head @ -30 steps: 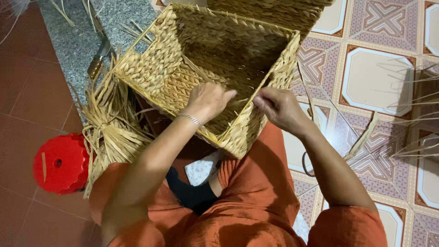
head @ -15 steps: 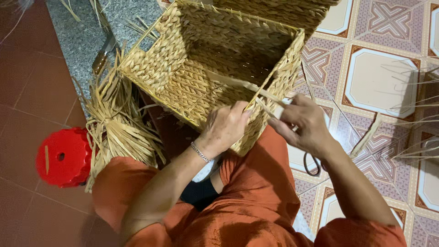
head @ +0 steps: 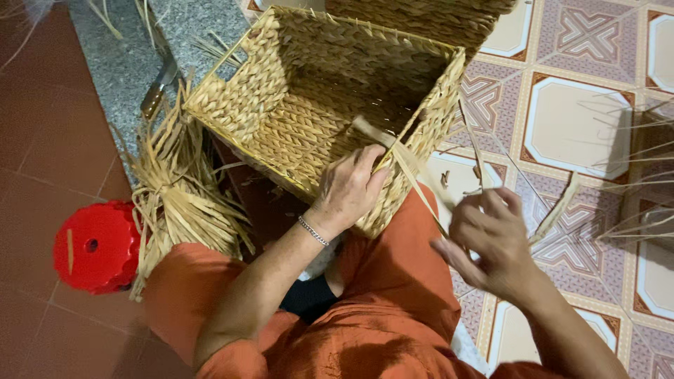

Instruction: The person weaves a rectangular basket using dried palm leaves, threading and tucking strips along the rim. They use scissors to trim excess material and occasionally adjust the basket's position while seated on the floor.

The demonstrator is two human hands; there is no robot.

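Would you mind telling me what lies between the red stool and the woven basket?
In the head view, a bundle of dry straw lies between the red stool and the woven basket, resting against the person's orange-clad knee.

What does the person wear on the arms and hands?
Both forearms are bare, no sleeves and no gloves. The left hand has a thin silver chain bracelet at the wrist. The right hand shows no ring or watch.
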